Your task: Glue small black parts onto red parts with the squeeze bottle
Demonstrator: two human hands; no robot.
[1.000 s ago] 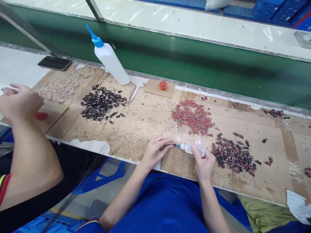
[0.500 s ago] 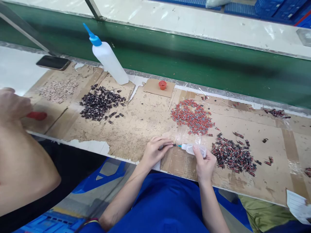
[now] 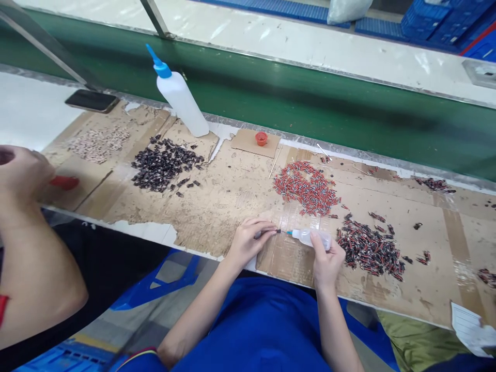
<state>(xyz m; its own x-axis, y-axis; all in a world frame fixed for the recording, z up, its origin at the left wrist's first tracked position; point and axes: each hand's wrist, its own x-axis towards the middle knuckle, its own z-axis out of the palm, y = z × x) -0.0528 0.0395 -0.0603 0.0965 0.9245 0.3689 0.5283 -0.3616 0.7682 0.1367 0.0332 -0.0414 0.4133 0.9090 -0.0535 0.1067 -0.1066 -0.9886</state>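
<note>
My left hand (image 3: 253, 238) pinches a small dark part (image 3: 278, 231) between thumb and fingertips, just above the cardboard. In my right hand (image 3: 327, 258) is a small clear squeeze bottle (image 3: 310, 237), lying on its side with its thin teal tip pointing left at the part. A short gap shows between tip and part. Beyond my hands lies a pile of red-and-black parts (image 3: 306, 188). Right of my right hand is a heap of black parts with red pieces (image 3: 370, 247). Farther left lies a pile of black parts (image 3: 165, 164).
A large white bottle with a blue nozzle (image 3: 183, 106) stands at the back, near a red cup (image 3: 261, 138) on a cardboard piece. A phone (image 3: 92, 101) and pale small parts (image 3: 98, 143) lie left. A co-worker's arm (image 3: 34, 258) reaches in; a green belt (image 3: 271, 93) runs behind.
The squeeze bottle's tip has drawn slightly right, away from the dark part. My left hand keeps its pinch. The co-worker's hand has shifted a little, and the whole view has moved slightly.
</note>
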